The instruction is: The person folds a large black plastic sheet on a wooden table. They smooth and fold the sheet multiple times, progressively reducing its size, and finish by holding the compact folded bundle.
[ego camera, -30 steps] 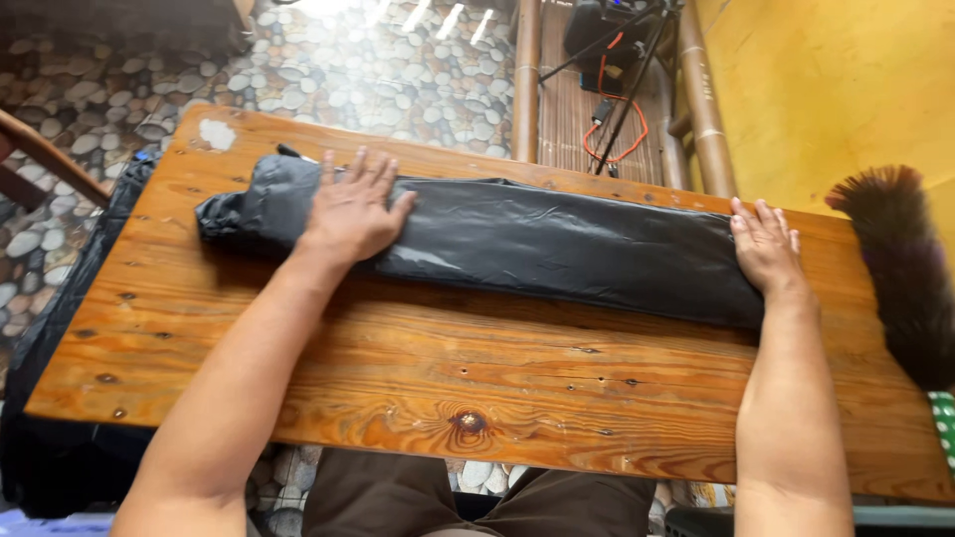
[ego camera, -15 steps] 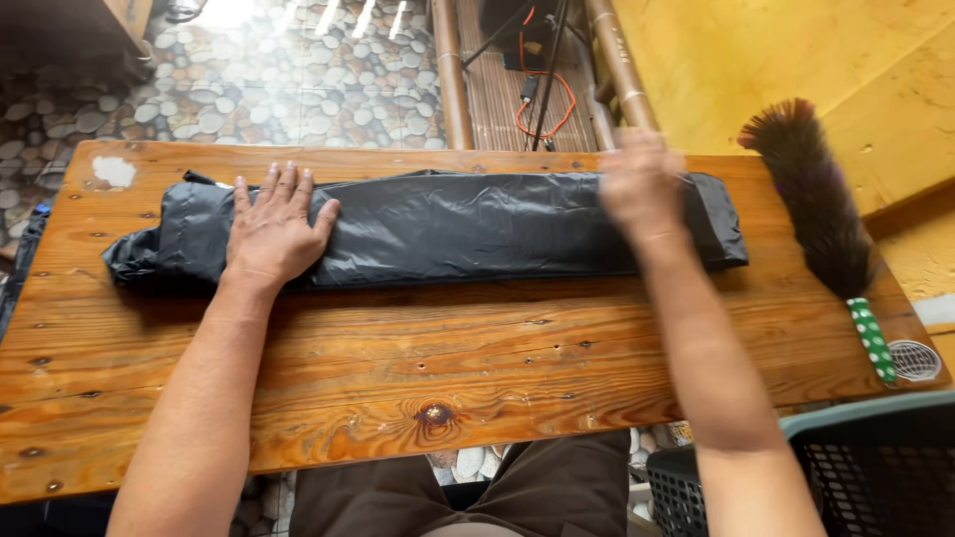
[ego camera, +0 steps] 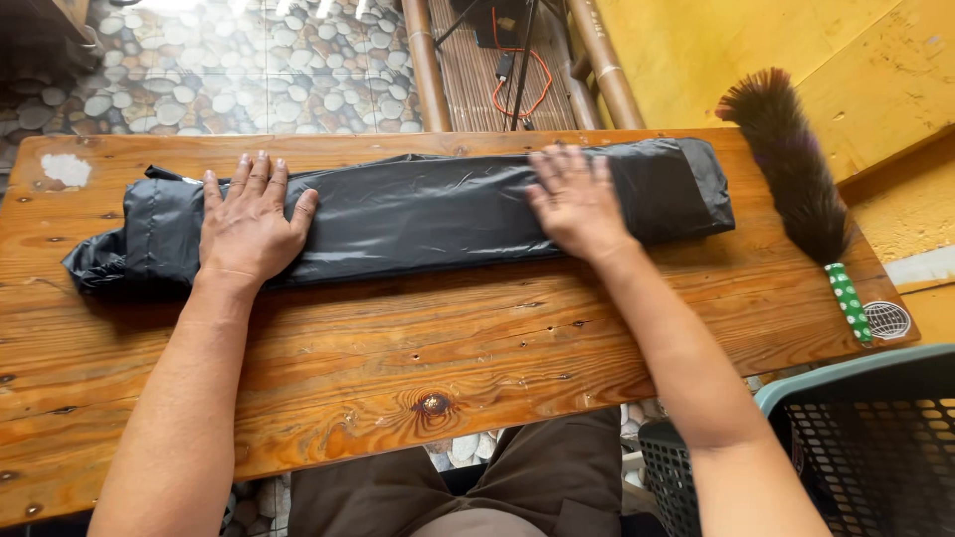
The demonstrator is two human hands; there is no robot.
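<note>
My right hand (ego camera: 575, 202) has slid inward along the folded black plastic bag (ego camera: 418, 214) since half a second ago, when it was a blur out near the bag's right end; now it lies flat, well short of that end. My left hand (ego camera: 247, 224) has stayed pressed on the left part of the bag.

From the head view: both hands rest palm down on the bag, fingers (ego camera: 261, 179) spread and straight, gripping nothing. The bag lies as a long flattened strip across the far half of the wooden surface (ego camera: 398, 348), its crumpled left end (ego camera: 95, 264) near the surface's left edge, its neatly folded right end (ego camera: 701, 184) close to the feather duster (ego camera: 796, 169). The duster lies on the right side of the surface, dark plume away from me, green spotted handle (ego camera: 849, 301) pointing toward me, apart from the bag. A dark mesh basket with a pale blue rim (ego camera: 856, 438) sits below the surface's right corner, beside my right forearm. Beyond the surface are a pebbled floor (ego camera: 229, 70), bamboo poles (ego camera: 426, 65) and an orange cable (ego camera: 527, 85). Nothing lies between my hands on the bag.

The bag itself lies as it did in the earlier frame.
</note>
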